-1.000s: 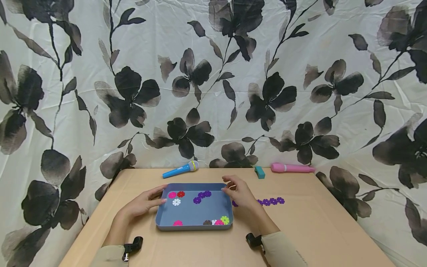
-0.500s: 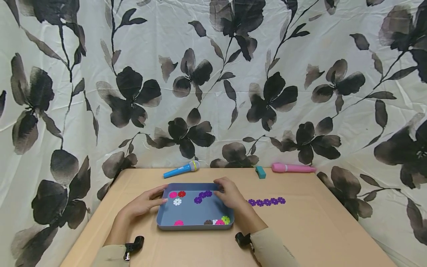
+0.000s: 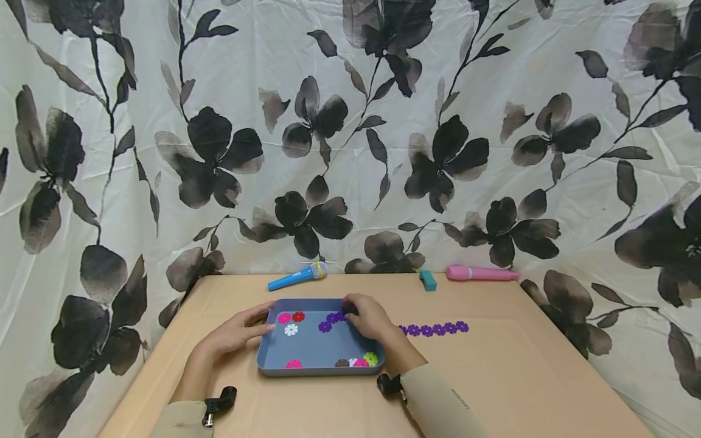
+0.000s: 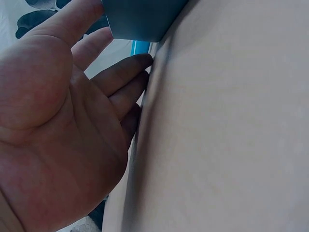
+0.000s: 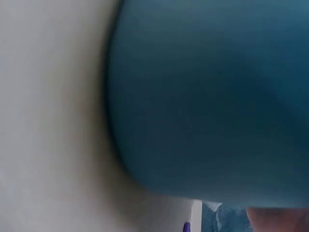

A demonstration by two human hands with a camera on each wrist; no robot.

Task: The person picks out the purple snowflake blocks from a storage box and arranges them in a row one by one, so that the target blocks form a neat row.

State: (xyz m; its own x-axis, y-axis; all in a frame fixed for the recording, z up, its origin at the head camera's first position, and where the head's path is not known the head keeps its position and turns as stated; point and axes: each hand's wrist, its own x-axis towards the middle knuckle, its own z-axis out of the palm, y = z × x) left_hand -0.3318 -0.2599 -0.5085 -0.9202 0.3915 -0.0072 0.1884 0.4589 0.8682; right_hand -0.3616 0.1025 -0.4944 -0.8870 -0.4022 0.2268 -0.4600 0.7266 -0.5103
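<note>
A grey-blue tray holds small flower-shaped pieces. My left hand holds its left side, thumb over the rim. In the left wrist view, the left hand's other fingertips lie low by the tabletop. My right hand reaches over the far right part of the tray, fingers bent down at the purple flower pieces; I cannot tell whether they pinch one. Pink, red and white flower pieces lie at the tray's left. The right wrist view shows mostly the tray's side.
On the table, a row of purple flower pieces extends right of the tray. Behind stand a blue toy microphone, a small teal block and a pink wand-like object. A floral cloth hangs behind the table.
My right hand has moved left from the tray's right rim to the purple flower pieces inside, uncovering more of the row on the table. The left hand and tray stay put.
</note>
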